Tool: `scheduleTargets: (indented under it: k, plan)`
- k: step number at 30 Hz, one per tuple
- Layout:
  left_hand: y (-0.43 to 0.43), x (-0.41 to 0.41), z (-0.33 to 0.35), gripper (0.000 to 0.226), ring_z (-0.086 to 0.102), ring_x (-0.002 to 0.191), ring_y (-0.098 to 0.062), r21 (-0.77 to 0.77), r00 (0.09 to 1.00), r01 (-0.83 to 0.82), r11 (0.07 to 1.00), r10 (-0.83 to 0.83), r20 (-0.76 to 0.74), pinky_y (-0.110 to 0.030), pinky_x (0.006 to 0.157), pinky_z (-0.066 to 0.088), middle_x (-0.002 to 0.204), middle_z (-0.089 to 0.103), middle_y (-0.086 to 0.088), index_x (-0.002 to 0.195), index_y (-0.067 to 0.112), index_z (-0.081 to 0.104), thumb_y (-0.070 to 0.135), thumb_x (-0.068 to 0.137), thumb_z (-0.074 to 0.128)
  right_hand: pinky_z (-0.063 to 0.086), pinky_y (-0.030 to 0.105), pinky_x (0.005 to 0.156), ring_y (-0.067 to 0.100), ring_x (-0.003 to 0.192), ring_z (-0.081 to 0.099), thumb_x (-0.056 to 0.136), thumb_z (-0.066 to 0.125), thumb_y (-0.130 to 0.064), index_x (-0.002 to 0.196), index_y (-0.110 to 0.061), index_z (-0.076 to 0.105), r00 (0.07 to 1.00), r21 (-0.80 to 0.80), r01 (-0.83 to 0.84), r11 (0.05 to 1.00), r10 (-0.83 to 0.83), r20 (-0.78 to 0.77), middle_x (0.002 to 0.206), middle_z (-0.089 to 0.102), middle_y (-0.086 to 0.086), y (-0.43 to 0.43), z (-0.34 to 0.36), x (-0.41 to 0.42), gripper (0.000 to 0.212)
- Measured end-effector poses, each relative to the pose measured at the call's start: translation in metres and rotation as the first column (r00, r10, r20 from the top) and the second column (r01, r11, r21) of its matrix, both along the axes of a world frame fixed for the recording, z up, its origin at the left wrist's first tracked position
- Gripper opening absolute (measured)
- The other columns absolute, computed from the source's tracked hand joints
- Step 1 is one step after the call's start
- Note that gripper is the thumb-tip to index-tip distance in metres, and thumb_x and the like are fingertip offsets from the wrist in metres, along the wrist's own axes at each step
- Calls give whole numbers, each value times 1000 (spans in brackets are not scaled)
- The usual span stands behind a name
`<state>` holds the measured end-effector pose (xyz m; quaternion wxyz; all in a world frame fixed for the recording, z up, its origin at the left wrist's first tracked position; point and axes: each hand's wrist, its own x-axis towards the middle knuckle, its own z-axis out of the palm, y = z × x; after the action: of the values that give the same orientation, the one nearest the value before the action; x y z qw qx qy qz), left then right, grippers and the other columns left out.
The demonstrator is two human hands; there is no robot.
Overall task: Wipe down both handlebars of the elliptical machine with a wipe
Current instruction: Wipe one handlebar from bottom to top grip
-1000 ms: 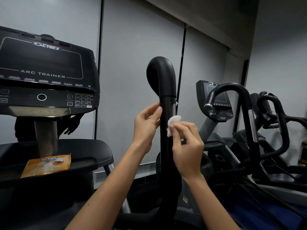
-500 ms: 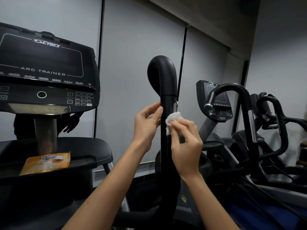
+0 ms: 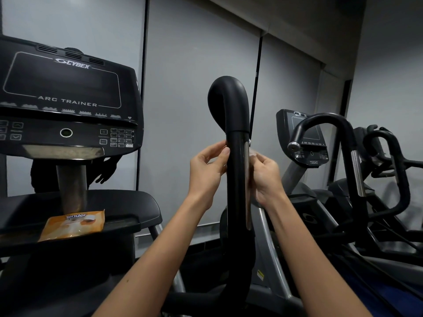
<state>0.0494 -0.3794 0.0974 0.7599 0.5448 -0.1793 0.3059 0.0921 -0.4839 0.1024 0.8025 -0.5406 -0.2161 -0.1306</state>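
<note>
While the left hand [image 3: 207,172] rests its lightly bent fingertips against the left side of the upright black handlebar [image 3: 236,202], the right hand [image 3: 266,177] pinches a small white wipe [image 3: 253,152] between thumb and fingers. The wipe is blurred. It sits against the right side of the bar, at the top of a silver metal strip [image 3: 247,184] that runs down the bar. Neither hand wraps around the bar, and both are just below its curved top.

To the left stands the machine's dark console [image 3: 64,88], printed "CYBEX" at the top and "ARC TRAINER" under its blank screen. On the black tray [image 3: 132,202] below it lies an orange wipes packet [image 3: 73,225] labelled "Tender".

To the right, a neighbouring machine [image 3: 325,120] has a hooked black handlebar of its own. Its smaller console [image 3: 304,133] is marked "750AT". Any other writing there is too small to read.
</note>
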Motion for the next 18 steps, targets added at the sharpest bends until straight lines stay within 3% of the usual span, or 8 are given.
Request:
scheduleTargets:
  k: [3, 7, 10, 14, 18]
  plan:
    - [1, 1, 0, 22, 67, 89, -13, 7, 1000, -5, 1000, 5, -5, -26, 84, 55, 109, 68, -11, 112, 9, 65, 10, 91, 59, 52, 33, 67, 21, 70, 58, 93, 55, -15, 86, -13, 75, 1000, 1, 4, 1000, -4, -19, 83, 62, 17, -6, -19, -1, 21]
    - [1, 1, -1, 20, 68, 87, -12, 10, 1000, 12, 1000, -12, 5, -26, 83, 54, 106, 69, -10, 109, 11, 66, 10, 90, 59, 53, 24, 66, 12, 71, 67, 88, 63, -15, 86, -20, 73, 960, 50, 235, 971, -240, 142, 74, 72, -1, -3, -24, -19, 11]
    - [2, 2, -1, 20, 68, 86, -10, 10, 1000, 23, 1000, -23, 3, -25, 82, 54, 106, 69, -8, 109, 13, 66, 11, 91, 59, 51, 19, 68, 8, 70, 65, 86, 66, -12, 86, -20, 71, 847, 63, 416, 907, -412, 336, 74, 69, -1, 4, -4, -29, 9]
    - [3, 1, 0, 17, 68, 84, -8, 11, 999, 37, 999, -37, -1, -24, 80, 53, 106, 68, -8, 104, 17, 66, 10, 91, 58, 44, 9, 74, -6, 75, 58, 84, 68, -9, 98, -11, 71, 678, 43, 577, 816, -507, 532, 85, 61, -7, 11, 14, -31, 15]
    - [3, 2, 0, 17, 68, 83, -8, -1, 999, 38, 999, -38, -15, -23, 79, 54, 108, 67, -10, 106, 15, 65, 9, 91, 58, 43, 10, 80, 5, 83, 56, 84, 67, -6, 100, -7, 72, 449, 50, 727, 685, -529, 720, 90, 57, -6, 10, -19, -35, 17]
